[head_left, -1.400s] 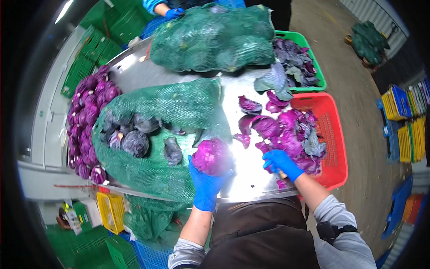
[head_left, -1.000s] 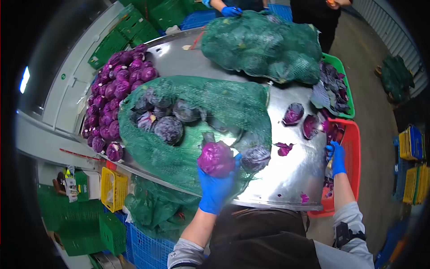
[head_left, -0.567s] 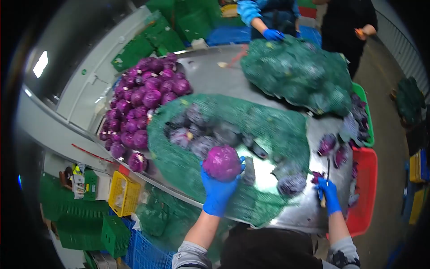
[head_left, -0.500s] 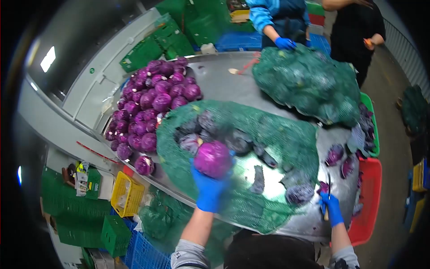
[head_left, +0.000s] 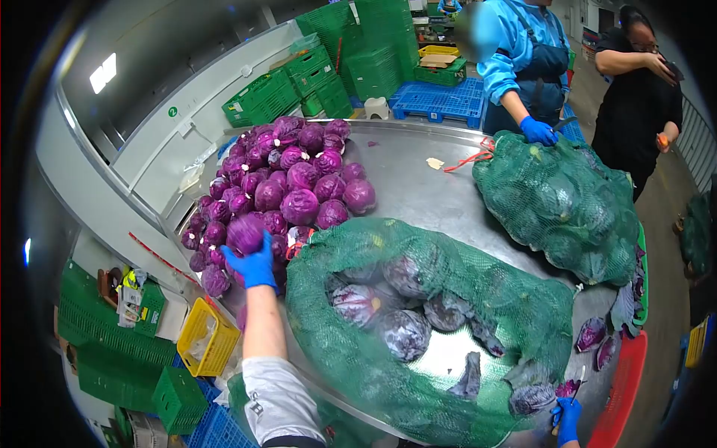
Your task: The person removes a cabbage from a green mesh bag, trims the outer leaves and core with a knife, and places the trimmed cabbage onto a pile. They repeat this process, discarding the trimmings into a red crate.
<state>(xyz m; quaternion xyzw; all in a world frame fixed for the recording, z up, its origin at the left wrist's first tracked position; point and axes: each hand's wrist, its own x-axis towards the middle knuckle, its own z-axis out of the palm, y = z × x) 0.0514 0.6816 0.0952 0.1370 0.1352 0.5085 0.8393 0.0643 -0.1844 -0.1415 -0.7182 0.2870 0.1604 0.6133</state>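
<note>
While attention goes to the left side, the right hand [head_left: 567, 420] sits at the near right corner of the worktop [head_left: 418, 187], almost out of view. It is clenched round what looks like a knife [head_left: 579, 373], thin blade pointing up. Risk one: a blade held unwatched, close to the slack mesh of the open net sack [head_left: 448, 388], could snag the netting or nick the person.

Loose leaves [head_left: 590, 334] lie by the right edge above the red crate [head_left: 624, 388]. The steel looks wet and shiny, so anything set down there may slide.

Dark untrimmed heads [head_left: 403, 334] lie inside the sack. It fills the near half of the worktop and droops over the near edge, so a tug on it could roll one off.

The left hand [head_left: 254, 265] is stretched across to the left edge, fingers cupped round a red cabbage [head_left: 245, 233] from below. It presses the cabbage against the near end of the pile [head_left: 295, 187]. Risk two, the main one: the pile is heaped right up to that edge. One more round head on its low shoulder may roll off toward the yellow crate [head_left: 202, 340] below, or knock neighbours loose.

Farther back, a co-worker's gloved hand [head_left: 538, 131] grips the second sack [head_left: 560, 209] near the far right corner. It is well apart, so no clash seems likely.
</note>
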